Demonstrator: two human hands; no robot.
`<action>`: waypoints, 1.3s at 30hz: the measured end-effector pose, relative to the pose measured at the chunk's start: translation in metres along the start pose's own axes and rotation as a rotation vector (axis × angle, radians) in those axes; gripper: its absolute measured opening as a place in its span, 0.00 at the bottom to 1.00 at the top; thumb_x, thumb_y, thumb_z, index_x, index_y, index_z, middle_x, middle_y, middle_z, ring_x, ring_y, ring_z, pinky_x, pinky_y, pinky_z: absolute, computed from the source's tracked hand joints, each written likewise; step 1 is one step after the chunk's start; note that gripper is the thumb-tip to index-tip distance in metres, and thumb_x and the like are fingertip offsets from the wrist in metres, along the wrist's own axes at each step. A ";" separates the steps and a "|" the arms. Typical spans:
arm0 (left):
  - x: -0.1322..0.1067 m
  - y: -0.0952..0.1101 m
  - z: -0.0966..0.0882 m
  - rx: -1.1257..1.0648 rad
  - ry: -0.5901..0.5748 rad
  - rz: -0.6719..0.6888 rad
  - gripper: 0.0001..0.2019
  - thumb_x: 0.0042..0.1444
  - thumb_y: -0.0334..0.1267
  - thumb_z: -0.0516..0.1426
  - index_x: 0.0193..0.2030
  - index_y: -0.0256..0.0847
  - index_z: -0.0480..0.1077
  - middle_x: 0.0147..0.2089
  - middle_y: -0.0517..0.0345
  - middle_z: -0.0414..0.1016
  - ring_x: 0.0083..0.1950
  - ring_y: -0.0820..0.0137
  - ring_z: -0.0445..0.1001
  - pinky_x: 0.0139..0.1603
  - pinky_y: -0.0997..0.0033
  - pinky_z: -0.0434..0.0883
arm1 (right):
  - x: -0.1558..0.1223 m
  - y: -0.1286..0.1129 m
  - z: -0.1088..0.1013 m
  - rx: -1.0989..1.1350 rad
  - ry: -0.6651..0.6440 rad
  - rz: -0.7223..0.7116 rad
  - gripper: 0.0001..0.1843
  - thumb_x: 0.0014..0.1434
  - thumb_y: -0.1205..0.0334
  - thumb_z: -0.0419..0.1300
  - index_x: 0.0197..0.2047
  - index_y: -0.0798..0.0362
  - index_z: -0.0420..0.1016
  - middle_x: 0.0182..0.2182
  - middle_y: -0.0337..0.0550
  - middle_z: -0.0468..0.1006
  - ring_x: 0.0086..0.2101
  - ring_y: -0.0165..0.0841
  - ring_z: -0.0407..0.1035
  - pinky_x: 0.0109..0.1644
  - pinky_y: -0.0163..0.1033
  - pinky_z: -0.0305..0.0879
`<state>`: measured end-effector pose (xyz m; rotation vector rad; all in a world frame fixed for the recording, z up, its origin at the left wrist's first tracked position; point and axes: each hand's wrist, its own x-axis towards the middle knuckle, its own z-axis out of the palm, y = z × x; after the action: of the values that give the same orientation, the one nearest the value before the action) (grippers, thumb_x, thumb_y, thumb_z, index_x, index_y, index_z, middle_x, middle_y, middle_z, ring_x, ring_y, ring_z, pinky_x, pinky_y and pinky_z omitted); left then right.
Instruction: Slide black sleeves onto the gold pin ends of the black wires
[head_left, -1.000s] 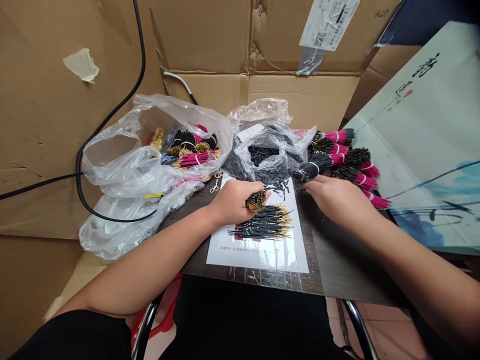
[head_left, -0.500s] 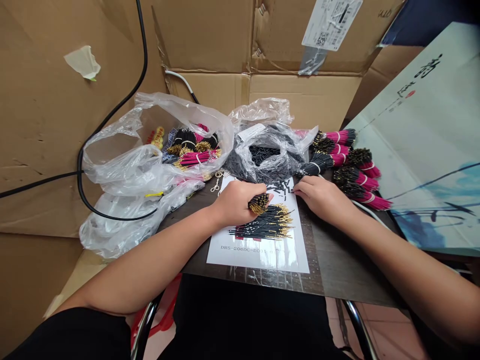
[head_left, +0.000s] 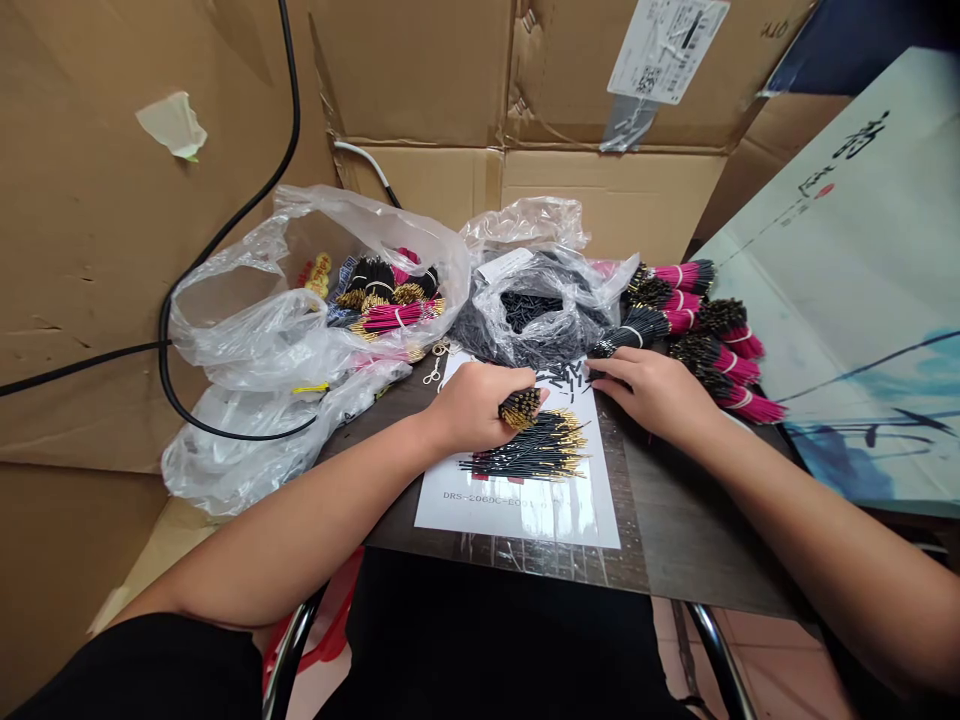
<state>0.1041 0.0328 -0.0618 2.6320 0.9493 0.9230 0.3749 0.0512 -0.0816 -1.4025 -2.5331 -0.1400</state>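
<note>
Head view: left hand (head_left: pixel 472 405) grips a gold-tipped wire bundle (head_left: pixel 520 408); the open, empty right hand (head_left: pixel 652 392) lies beside loose black sleeves (head_left: pixel 562 378), just near of a plastic bag (head_left: pixel 540 265) full of more.

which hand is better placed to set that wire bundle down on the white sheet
Left, probably: the left hand grips the wire bundle just above the white sheet. The right hand looks empty and sits off to the side by short black pieces.

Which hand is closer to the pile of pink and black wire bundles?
The right hand is nearer, just below the pink and black wire bundles. The left hand is farther away, to the left, holding gold-tipped black wires.
</note>
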 end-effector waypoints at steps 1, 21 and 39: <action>0.000 0.000 0.000 0.000 0.001 0.001 0.19 0.62 0.46 0.49 0.22 0.37 0.60 0.21 0.62 0.62 0.22 0.78 0.60 0.26 0.75 0.55 | 0.000 0.000 0.001 0.002 0.004 0.009 0.16 0.62 0.57 0.53 0.51 0.48 0.73 0.35 0.43 0.75 0.33 0.33 0.69 0.34 0.38 0.63; 0.000 0.001 0.001 -0.010 0.000 0.004 0.19 0.61 0.46 0.50 0.23 0.36 0.58 0.21 0.62 0.63 0.22 0.79 0.59 0.27 0.77 0.55 | 0.011 -0.017 -0.002 -0.098 -0.066 -0.168 0.08 0.62 0.66 0.49 0.33 0.55 0.67 0.34 0.47 0.70 0.35 0.36 0.62 0.38 0.40 0.58; -0.001 0.007 0.006 -0.152 -0.039 -0.052 0.11 0.59 0.44 0.55 0.35 0.37 0.69 0.28 0.62 0.72 0.28 0.79 0.69 0.31 0.80 0.63 | -0.005 -0.073 0.006 0.330 0.513 -0.215 0.09 0.56 0.72 0.59 0.41 0.54 0.69 0.34 0.42 0.76 0.36 0.32 0.67 0.42 0.43 0.64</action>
<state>0.1110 0.0265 -0.0644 2.4779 0.8973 0.8910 0.3154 0.0091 -0.0860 -0.8372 -2.1455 -0.0975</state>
